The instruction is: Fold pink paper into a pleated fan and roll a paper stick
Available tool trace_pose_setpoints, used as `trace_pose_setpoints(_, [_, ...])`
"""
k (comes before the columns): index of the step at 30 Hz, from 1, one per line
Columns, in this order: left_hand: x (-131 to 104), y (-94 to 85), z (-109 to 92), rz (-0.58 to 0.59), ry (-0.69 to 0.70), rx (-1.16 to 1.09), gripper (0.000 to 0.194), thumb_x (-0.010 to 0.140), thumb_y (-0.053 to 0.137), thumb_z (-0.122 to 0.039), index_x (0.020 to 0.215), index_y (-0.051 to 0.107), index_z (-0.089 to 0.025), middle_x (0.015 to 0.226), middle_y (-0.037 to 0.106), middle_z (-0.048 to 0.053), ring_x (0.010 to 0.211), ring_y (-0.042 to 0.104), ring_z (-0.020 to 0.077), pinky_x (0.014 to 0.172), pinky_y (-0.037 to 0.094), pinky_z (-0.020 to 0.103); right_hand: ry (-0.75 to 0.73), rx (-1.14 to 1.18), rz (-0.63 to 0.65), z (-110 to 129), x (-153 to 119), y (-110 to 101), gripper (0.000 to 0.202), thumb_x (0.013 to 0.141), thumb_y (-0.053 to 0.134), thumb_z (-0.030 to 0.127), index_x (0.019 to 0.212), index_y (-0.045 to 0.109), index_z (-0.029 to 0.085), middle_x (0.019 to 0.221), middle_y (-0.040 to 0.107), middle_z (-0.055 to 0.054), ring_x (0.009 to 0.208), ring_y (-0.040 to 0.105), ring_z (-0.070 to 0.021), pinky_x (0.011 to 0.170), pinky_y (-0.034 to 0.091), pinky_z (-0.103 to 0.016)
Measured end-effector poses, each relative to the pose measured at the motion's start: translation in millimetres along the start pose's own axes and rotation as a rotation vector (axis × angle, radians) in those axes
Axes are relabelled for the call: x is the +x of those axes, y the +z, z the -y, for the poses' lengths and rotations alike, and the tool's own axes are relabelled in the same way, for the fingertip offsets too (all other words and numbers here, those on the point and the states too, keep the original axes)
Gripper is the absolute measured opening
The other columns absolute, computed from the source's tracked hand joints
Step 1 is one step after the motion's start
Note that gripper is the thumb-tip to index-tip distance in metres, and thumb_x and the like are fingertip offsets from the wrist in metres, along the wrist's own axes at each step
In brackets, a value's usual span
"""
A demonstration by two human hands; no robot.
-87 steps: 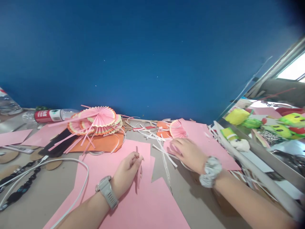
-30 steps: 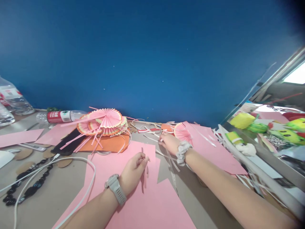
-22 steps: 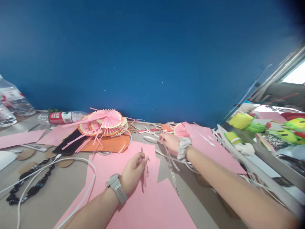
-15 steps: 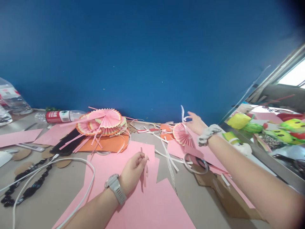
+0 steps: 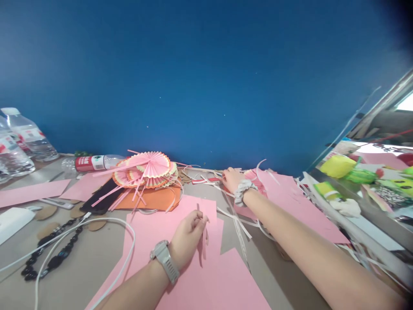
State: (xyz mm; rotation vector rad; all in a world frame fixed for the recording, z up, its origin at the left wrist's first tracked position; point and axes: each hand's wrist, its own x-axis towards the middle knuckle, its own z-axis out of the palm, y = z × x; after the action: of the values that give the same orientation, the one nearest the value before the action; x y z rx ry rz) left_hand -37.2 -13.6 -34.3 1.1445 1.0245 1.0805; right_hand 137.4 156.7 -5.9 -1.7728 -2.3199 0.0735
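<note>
My left hand [image 5: 189,234], with a grey watch on its wrist, is closed over the pink paper sheets [image 5: 206,280] and pinches a thin pink paper strip [image 5: 204,245]. My right hand [image 5: 231,178], wearing a scrunchie, reaches to the far edge of the table among white and orange scraps; its fingertips are hidden, so whether it grips anything does not show. Just right of it a pleated pink fan [image 5: 258,181] is partly covered by my wrist. To the left, pleated pink rosettes [image 5: 151,165] with pink strips lie on orange paper [image 5: 145,200].
A lying bottle [image 5: 93,162], a black phone [image 5: 103,197], black beads [image 5: 61,258] and a looped white cable [image 5: 132,241] are at the left. Upright water bottles [image 5: 32,133] stand behind. Pink sheets [image 5: 287,198] and colourful toys [image 5: 337,167] lie at the right.
My right hand has moved left and down, from above the pink fan to the scraps by the wall. Pink sheets at the right now cover more of the brown cardboard. The view has shifted slightly.
</note>
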Motion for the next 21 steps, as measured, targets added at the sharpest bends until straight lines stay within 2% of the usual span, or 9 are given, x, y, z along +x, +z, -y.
trace_pose_setpoints(4, [1.8,-0.6,1.7,-0.010,0.014,-0.028,0.025,0.081,0.051,-0.041,0.075,0.045,-0.017,0.050,0.048,-0.007,0.040,0.049,0.0065,0.039,0.037,0.015,0.036,0.171,0.080,-3.1,16.7,-2.8,0.028,0.086,0.050,0.030,0.110,0.052,0.016,0.111,0.055,-0.007,0.093,0.056,-0.0176,0.078,0.048,-0.038])
trace_pose_setpoints(7, [3.6,-0.5,5.8,-0.006,0.005,-0.062,0.027,0.080,0.052,-0.042,0.075,0.044,-0.017,0.059,0.058,-0.002,0.043,0.054,0.0080,0.043,0.042,0.018,0.075,0.367,0.050,2.7,18.6,-13.9,0.028,0.086,0.049,0.031,0.111,0.052,0.016,0.110,0.055,-0.007,0.091,0.057,-0.0172,0.077,0.049,-0.037])
trace_pose_setpoints(9, [4.6,-0.3,8.3,-0.002,-0.010,-0.087,0.029,0.081,0.050,-0.044,0.075,0.043,-0.017,0.067,0.063,0.002,0.046,0.057,0.0100,0.045,0.046,0.021,0.079,0.516,0.017,11.3,9.9,-24.8,0.029,0.087,0.048,0.032,0.111,0.051,0.016,0.108,0.056,-0.007,0.088,0.057,-0.0163,0.074,0.049,-0.036])
trace_pose_setpoints(12, [5.1,-0.9,8.8,-0.007,-0.016,-0.108,0.030,0.082,0.049,-0.045,0.073,0.041,-0.017,0.071,0.064,0.005,0.048,0.060,0.0128,0.045,0.049,0.025,0.010,0.733,0.037,30.5,-23.3,-37.5,0.029,0.091,0.036,0.037,0.106,0.048,0.016,0.093,0.058,-0.004,0.074,0.058,-0.0115,0.065,0.049,-0.028])
trace_pose_setpoints(13, [4.9,-1.7,8.0,-0.015,-0.010,-0.107,0.030,0.081,0.048,-0.045,0.073,0.042,-0.017,0.070,0.064,0.005,0.048,0.060,0.0133,0.044,0.049,0.025,-0.021,0.796,0.076,37.9,-39.1,-38.9,0.027,0.092,0.033,0.037,0.100,0.048,0.017,0.085,0.059,-0.001,0.068,0.057,-0.0097,0.063,0.048,-0.026])
trace_pose_setpoints(14, [4.7,-2.7,6.8,-0.030,0.004,-0.101,0.030,0.081,0.049,-0.045,0.072,0.044,-0.017,0.067,0.063,0.004,0.049,0.060,0.0132,0.044,0.049,0.025,-0.054,0.848,0.137,45.3,-56.3,-38.6,0.022,0.089,0.039,0.037,0.093,0.048,0.018,0.074,0.059,0.001,0.061,0.055,-0.0085,0.060,0.047,-0.023])
trace_pose_setpoints(16, [3.8,-5.2,3.5,-0.065,0.043,-0.079,0.028,0.079,0.053,-0.043,0.073,0.049,-0.015,0.065,0.061,0.002,0.051,0.059,0.0122,0.049,0.050,0.024,-0.100,0.930,0.264,58.6,-91.6,-33.1,0.019,0.085,0.047,0.037,0.083,0.047,0.019,0.059,0.054,0.005,0.053,0.053,-0.0078,0.054,0.044,-0.021])
trace_pose_setpoints(18, [2.6,-7.3,0.2,-0.083,0.077,-0.049,0.024,0.076,0.058,-0.038,0.077,0.055,-0.014,0.069,0.063,0.002,0.056,0.060,0.0117,0.055,0.050,0.023,-0.117,0.990,0.361,67.4,-122.4,-23.5,0.021,0.086,0.043,0.040,0.081,0.045,0.019,0.055,0.053,0.005,0.048,0.051,-0.0081,0.047,0.042,-0.020])
trace_pose_setpoints(21, [-0.1,-7.4,-3.0,-0.050,0.085,-0.004,0.024,0.074,0.062,-0.035,0.084,0.062,-0.013,0.081,0.066,0.006,0.060,0.060,0.0130,0.057,0.050,0.023,-0.087,1.110,0.402,70.3,-151.7,-9.5,0.020,0.086,0.045,0.039,0.080,0.042,0.020,0.054,0.051,0.006,0.046,0.051,-0.0076,0.045,0.040,-0.019])
